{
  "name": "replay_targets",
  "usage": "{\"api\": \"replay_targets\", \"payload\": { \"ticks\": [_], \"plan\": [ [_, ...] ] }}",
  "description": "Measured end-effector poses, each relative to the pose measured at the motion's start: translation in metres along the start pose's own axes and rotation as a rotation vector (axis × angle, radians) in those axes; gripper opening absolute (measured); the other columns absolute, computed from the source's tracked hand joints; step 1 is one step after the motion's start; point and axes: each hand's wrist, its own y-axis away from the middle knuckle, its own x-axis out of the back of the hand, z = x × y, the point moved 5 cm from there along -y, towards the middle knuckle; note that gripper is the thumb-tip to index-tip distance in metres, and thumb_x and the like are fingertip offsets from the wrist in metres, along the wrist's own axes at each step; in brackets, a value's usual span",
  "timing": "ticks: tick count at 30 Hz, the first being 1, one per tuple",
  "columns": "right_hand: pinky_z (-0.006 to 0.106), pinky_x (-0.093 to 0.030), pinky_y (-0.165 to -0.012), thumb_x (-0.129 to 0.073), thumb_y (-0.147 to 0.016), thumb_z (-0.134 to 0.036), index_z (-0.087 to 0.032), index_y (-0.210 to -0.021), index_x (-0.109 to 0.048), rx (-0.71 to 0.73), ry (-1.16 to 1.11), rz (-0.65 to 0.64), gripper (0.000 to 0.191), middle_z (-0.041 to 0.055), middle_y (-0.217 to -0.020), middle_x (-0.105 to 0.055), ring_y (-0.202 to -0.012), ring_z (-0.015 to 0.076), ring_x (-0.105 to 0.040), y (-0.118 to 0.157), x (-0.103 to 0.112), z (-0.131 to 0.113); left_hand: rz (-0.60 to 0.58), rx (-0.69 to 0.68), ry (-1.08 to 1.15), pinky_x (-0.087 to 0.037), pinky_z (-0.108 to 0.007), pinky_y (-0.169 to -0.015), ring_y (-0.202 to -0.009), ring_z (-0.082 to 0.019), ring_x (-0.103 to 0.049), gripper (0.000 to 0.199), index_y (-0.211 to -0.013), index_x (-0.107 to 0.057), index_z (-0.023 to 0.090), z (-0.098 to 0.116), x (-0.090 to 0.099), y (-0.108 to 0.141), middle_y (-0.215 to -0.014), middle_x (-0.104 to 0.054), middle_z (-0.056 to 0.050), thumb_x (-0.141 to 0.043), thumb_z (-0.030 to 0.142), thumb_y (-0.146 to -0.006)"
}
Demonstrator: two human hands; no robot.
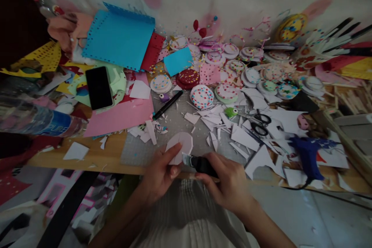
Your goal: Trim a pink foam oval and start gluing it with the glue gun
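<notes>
My left hand pinches a white, roughly rounded piece of board near the table's front edge, its thumb or finger lying across the face. In my right hand is a black-handled utility knife. Its blade points left and meets the lower right edge of the board piece; whether it has cut in, I cannot tell. Beneath and beyond lies a grey cutting mat, strewn with white offcuts. A black pen rests farther up the mat.
Dotted round pieces crowd the back. Black-handled scissors and a blue glue gun with a cable lie right. Leftward are a phone, pink sheet, blue sheet and clear bottle.
</notes>
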Motion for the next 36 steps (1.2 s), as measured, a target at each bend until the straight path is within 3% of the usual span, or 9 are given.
{"api": "replay_targets", "payload": {
  "ticks": [4, 7, 9, 11, 13, 19, 22, 31, 36],
  "plan": [
    [0.024, -0.031, -0.048, -0.032, -0.098, -0.056, -0.016, -0.078, -0.055, -0.007, 0.02, 0.029, 0.051, 0.0007, -0.057, -0.054, -0.049, 0.0139, -0.055, -0.004, -0.004, 0.002, -0.051, 0.013, 0.067, -0.023, -0.008, -0.031, -0.03, 0.001, -0.031, 0.036, -0.062, -0.053, 0.015, -0.003, -0.003, -0.006, -0.037, -0.038, 0.012, -0.084, 0.034, -0.062],
    [0.023, -0.033, -0.048, -0.032, -0.097, -0.059, -0.017, -0.08, -0.057, -0.026, 0.021, 0.025, 0.052, 0.0018, -0.059, -0.057, -0.052, 0.015, -0.057, -0.006, -0.01, 0.012, -0.063, 0.049, 0.126, -0.024, -0.006, -0.031, -0.03, 0.003, -0.03, 0.036, -0.061, -0.051, 0.014, -0.005, -0.005, -0.004, -0.04, -0.044, 0.01, -0.084, 0.029, -0.062],
    [0.024, -0.032, -0.047, -0.032, -0.096, -0.061, -0.019, -0.079, -0.056, -0.141, 0.047, 0.067, 0.051, 0.0013, -0.057, -0.058, -0.049, 0.0155, -0.056, -0.005, -0.008, 0.032, -0.084, 0.059, 0.145, -0.023, -0.006, -0.029, -0.028, 0.003, -0.03, 0.038, -0.058, -0.05, 0.013, -0.005, -0.003, 0.004, -0.039, -0.046, 0.009, -0.084, 0.029, -0.062],
    [0.023, -0.026, -0.041, -0.03, -0.097, -0.058, -0.021, -0.073, -0.052, -0.386, 0.121, 0.206, 0.049, -0.0023, -0.049, -0.05, -0.039, 0.0137, -0.046, 0.0, 0.005, 0.059, -0.117, 0.042, 0.15, -0.025, -0.008, -0.027, -0.026, 0.002, -0.028, 0.041, -0.054, -0.049, 0.014, -0.003, 0.0, 0.015, -0.034, -0.041, 0.009, -0.083, 0.033, -0.065],
    [0.023, -0.027, -0.042, -0.037, -0.096, -0.056, -0.022, -0.071, -0.048, -0.479, 0.163, 0.315, 0.044, -0.005, -0.046, -0.043, -0.038, 0.0131, -0.042, 0.005, 0.018, 0.069, -0.114, 0.013, 0.18, -0.027, -0.008, -0.027, -0.025, 0.001, -0.029, 0.039, -0.053, -0.049, 0.014, 0.0, 0.004, 0.023, -0.033, -0.04, 0.009, -0.079, 0.032, -0.072],
    [0.023, -0.03, -0.045, -0.039, -0.097, -0.054, -0.019, -0.082, -0.052, -0.04, -0.121, 0.011, 0.04, -0.003, -0.055, -0.051, -0.044, 0.0122, -0.049, -0.008, 0.005, 0.008, 0.098, 0.148, 0.41, -0.026, -0.005, -0.028, -0.027, 0.001, -0.039, 0.044, -0.06, -0.055, 0.009, -0.007, 0.007, 0.016, -0.042, -0.049, 0.003, -0.036, 0.015, -0.099],
    [0.024, -0.03, -0.048, -0.034, -0.098, -0.055, -0.019, -0.076, -0.05, 0.067, -0.097, -0.06, 0.045, -0.0006, -0.058, -0.054, -0.049, 0.0132, -0.052, -0.012, -0.001, -0.015, 0.128, 0.184, 0.397, -0.032, -0.009, -0.029, -0.026, -0.002, -0.04, 0.047, -0.057, -0.055, 0.011, -0.011, 0.003, 0.013, -0.035, -0.044, 0.004, -0.036, 0.018, -0.1],
    [0.024, -0.029, -0.049, -0.036, -0.096, -0.059, -0.019, -0.073, -0.051, 0.011, -0.023, -0.038, 0.049, 0.0006, -0.058, -0.057, -0.05, 0.0135, -0.055, -0.013, -0.006, -0.007, 0.204, 0.244, 0.556, -0.028, -0.004, -0.031, -0.027, 0.002, -0.04, 0.055, -0.06, -0.056, 0.008, -0.014, -0.002, 0.014, -0.038, -0.047, 0.003, -0.022, 0.016, -0.103],
    [0.024, -0.029, -0.045, -0.035, -0.096, -0.058, -0.02, -0.079, -0.056, -0.25, 0.145, 0.068, 0.047, 0.0007, -0.053, -0.058, -0.045, 0.0166, -0.057, -0.009, -0.004, 0.037, -0.054, 0.164, 0.594, -0.03, -0.005, -0.032, -0.031, 0.001, -0.044, 0.033, -0.066, -0.057, 0.009, -0.012, 0.0, 0.023, -0.044, -0.049, 0.004, -0.043, 0.012, -0.096]
  ]
}}
